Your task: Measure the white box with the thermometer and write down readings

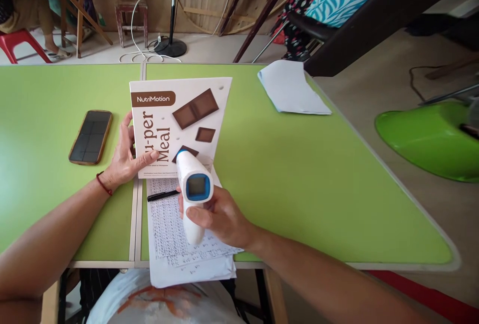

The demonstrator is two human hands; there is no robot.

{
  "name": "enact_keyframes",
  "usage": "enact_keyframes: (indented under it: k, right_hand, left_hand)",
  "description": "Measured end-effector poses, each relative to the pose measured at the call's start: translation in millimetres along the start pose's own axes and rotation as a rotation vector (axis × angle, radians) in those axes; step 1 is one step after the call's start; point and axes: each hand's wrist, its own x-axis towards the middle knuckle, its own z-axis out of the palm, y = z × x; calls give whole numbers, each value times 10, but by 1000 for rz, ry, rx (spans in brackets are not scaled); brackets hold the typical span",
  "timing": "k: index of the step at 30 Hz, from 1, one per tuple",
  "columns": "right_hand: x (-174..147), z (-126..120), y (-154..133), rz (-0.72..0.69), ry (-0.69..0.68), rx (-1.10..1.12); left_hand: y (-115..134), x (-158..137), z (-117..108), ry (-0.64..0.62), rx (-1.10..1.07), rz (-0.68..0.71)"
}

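My left hand (129, 157) grips the left side of a white NutriMotion box (149, 129), thumb across its front and fingers behind. Brown chocolate pieces and the words "Meal" show on its face. In my right hand (220, 214) is a white infrared thermometer (190, 174) with a blue-rimmed screen, its nose close to the box's lower front. Whether it touches the box I cannot tell. The screen looks dark. Below lie handwritten sheets of paper (164, 237), with a black pen (162, 196) across their upper part.
A smartphone in a brown case (90, 137) lies left on the green table (299, 184). Folded white paper (292, 87) rests at the back right. Beyond are a black stand base (170, 48), a wooden chair (130, 7), seated people and a green chair (426, 139).
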Motion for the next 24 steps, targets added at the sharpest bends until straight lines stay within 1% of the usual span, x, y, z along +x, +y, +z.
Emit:
enact_keyframes:
  k: [3,9,19,24]
  right_hand:
    - [-13,-2,1,-17,15,-38]
    - [-28,-11,19,-8,15,-84]
    - [-16,-14,6,-44,18,-69]
    - [-17,-9,-4,-18,7,-77]
  left_hand:
    - [0,1,0,6,-2,-4]
    - [6,10,-4,10,29,9]
    - [30,10,12,12,10,6]
    - [32,11,8,6,19,-6]
